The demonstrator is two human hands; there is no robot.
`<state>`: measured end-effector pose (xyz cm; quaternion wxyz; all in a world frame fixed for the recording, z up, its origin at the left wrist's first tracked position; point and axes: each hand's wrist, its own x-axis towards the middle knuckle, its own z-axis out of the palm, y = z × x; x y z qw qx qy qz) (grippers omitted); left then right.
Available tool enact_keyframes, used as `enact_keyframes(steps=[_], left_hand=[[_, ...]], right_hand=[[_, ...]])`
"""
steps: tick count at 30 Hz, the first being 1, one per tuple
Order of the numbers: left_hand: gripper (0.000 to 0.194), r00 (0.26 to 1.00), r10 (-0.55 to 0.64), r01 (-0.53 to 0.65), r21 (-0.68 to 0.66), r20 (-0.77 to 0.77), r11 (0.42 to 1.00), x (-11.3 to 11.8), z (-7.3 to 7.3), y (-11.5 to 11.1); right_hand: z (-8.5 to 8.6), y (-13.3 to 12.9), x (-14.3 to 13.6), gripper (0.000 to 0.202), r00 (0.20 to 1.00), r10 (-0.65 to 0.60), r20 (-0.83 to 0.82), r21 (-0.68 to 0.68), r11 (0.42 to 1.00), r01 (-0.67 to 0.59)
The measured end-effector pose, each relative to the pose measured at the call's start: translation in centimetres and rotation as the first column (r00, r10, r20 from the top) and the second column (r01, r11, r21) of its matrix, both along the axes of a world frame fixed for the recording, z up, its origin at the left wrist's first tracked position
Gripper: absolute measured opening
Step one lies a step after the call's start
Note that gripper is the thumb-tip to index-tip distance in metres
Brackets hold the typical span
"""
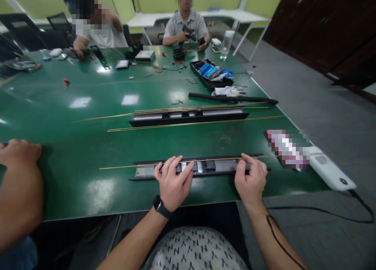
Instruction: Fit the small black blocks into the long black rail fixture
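Note:
A long dark channel-shaped strip (pixel 147 171) with a grey inside and small black blocks (pixel 209 166) lies in front of me. Along its far wall runs a thin brass-coloured rod (pixel 117 168), sticking out past the left end. My left hand (pixel 175 182), with a dark watch on the wrist, is bent over the strip's left half, fingertips against the rod. Near the right end my right hand (pixel 251 178) has thumb and index finger closed at the rod; the other fingers curl over the strip.
Farther back lie a similar strip (pixel 188 118) with several rods, a black bar (pixel 232 98), gloves (pixel 230 91) and a black tray (pixel 212 82). A power strip (pixel 331 170) stands at right beside a pinkish packet (pixel 286 148). Another person's arm (pixel 20 183) rests at left; two people sit opposite.

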<state>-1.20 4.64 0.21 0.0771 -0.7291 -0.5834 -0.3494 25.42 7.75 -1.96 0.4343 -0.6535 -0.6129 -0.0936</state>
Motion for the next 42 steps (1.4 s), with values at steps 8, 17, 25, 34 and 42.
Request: enact_keyframes(steps=[8, 17, 25, 34, 42], left_hand=[[0.032, 1.000, -0.020, 0.020, -0.013, 0.012, 1.000, -0.13, 0.05, 0.03], [0.030, 0.999, -0.032, 0.032, 0.003, 0.014, 0.999, -0.25, -0.14, -0.04], [0.030, 1.000, -0.021, 0.021, 0.003, 0.014, 1.000, -0.11, -0.02, -0.24], [0.028, 1.000, -0.008, 0.008, 0.033, -0.006, 0.999, 0.00, -0.41, -0.42], [0.028, 1.000, -0.008, 0.008, 0.048, -0.007, 0.999, -0.04, -0.52, -0.77]], right_hand=[[-0.08, 0.36, -0.12, 0.027, 1.000, -0.025, 0.012, -0.003, 1.000, 0.025], [0.10, 0.39, -0.22, 0.029, 0.999, -0.025, 0.030, 0.030, 0.999, 0.024], [-0.35, 0.65, -0.06, 0.032, 0.998, -0.001, 0.059, 0.071, 0.997, -0.003], [-0.65, 0.58, 0.04, 0.033, 0.999, 0.035, 0.002, 0.034, 0.999, -0.035], [-0.60, 0.20, 0.02, 0.040, 0.999, 0.032, -0.028, 0.054, 0.998, -0.030]])
